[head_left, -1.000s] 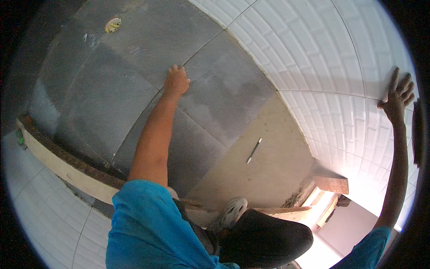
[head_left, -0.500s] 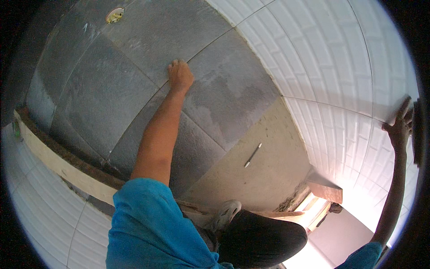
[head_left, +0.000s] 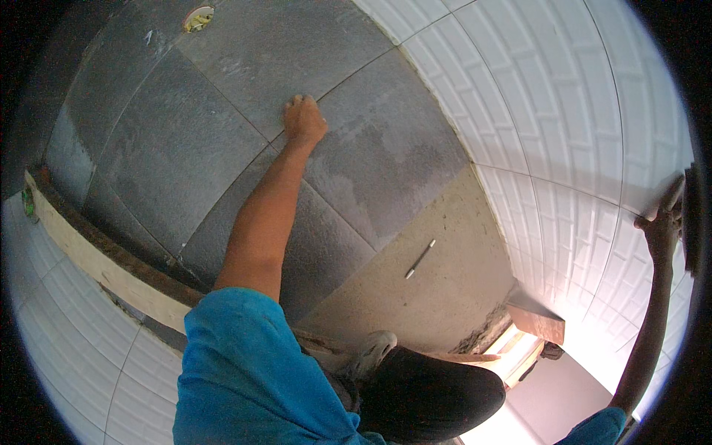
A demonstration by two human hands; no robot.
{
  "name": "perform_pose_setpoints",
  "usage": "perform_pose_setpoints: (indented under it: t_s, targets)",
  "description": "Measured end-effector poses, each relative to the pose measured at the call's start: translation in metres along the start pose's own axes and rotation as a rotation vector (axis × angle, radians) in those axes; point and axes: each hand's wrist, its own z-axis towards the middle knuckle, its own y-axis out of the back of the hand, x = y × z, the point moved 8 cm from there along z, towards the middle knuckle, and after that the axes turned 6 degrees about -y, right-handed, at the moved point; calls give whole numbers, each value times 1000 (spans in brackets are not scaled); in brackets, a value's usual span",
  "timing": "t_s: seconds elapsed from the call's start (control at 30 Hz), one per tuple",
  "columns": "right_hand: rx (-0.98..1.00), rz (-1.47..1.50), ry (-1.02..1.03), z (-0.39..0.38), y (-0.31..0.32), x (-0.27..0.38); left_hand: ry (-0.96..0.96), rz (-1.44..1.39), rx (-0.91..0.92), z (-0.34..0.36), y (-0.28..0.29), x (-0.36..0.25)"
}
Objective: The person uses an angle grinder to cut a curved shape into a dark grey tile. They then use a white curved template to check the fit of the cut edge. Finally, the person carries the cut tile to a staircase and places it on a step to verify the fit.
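Observation:
My left hand [head_left: 304, 120] is closed, knuckles up, on the joint between two dark grey tiles. Whatever its fingers may hold is hidden beneath it. That joint runs between the upper floor tile [head_left: 274, 55] and the right-hand floor tile [head_left: 378, 141]. Far to the right, my right hand [head_left: 661, 216] rests against the white wall tiles [head_left: 549, 96], thumb apart from the fingers; nothing shows in it. Its fingertips are dim near the picture's rim, beside a dark object [head_left: 693, 222].
A pen-like stick [head_left: 420, 259] lies on the bare screed [head_left: 400, 297]. A round opening [head_left: 198, 19] pierces a far tile. Along the left runs a pale raised ledge [head_left: 111, 278]. My shoe [head_left: 374, 352] and bent knee [head_left: 445, 393] are low in view, near a wooden piece [head_left: 535, 322].
The view has shifted slightly. My left hand remains closed at the tile joint, and my right hand stays on the wall, a little lower in the picture.

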Motion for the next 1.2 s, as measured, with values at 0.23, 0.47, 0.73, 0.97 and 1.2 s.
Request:
perform_pose_setpoints:
  t_s: [0.23, 0.47, 0.73, 0.97, 1.2]
  targets:
    - [-68, -150, 0, 1, -13, -16, 38, -88, -10, 2, -4, -3]
    - [102, -24, -123, 0, -23, -29, 32, -82, -21, -6, 6, -10]
    - [-116, 41, 47, -1, -1, -5, 45, -79, -6, -4, 10, -5]
    - [42, 80, -56, 2, -24, -24, -28, -27, 21, -5, 13, -13]
    - [25, 26, -9, 3, -18, -18, -11, -81, 7, -2, 9, -12]
